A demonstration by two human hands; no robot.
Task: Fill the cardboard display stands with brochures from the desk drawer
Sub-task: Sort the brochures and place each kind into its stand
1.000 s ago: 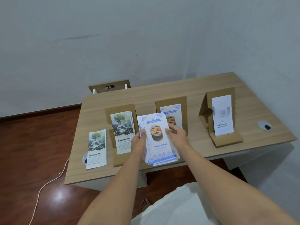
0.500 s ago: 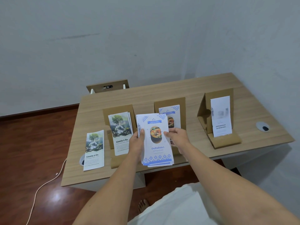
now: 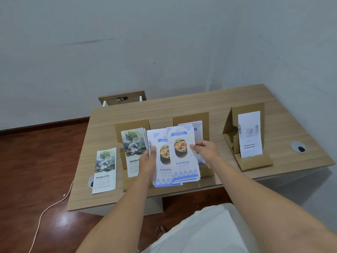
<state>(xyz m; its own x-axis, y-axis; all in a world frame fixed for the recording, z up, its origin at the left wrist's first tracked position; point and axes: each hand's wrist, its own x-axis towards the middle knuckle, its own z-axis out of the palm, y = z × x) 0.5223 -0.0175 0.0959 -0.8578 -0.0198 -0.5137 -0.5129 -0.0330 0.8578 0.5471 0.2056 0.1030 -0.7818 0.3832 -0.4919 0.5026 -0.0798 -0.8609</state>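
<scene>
Three cardboard stands sit on the desk (image 3: 209,105). The left stand (image 3: 131,124) holds tree brochures (image 3: 133,143). The middle stand (image 3: 191,117) holds a blue-patterned food brochure, mostly hidden. The right stand (image 3: 246,110) holds a white brochure (image 3: 249,134). My left hand (image 3: 148,161) grips a stack of blue food brochures (image 3: 162,172) above the desk's front edge. My right hand (image 3: 205,152) pinches the top few food brochures (image 3: 182,154), shifted right off the stack toward the middle stand.
A loose tree brochure (image 3: 104,170) lies flat at the desk's left front, partly over a cable grommet (image 3: 90,181). Another grommet (image 3: 298,147) is at the right. An open drawer (image 3: 122,97) shows behind the desk. A white cable (image 3: 45,212) runs across the wooden floor.
My right hand has slid the top brochures rightward off the stack held in my left hand; before, the stack was held together as one.
</scene>
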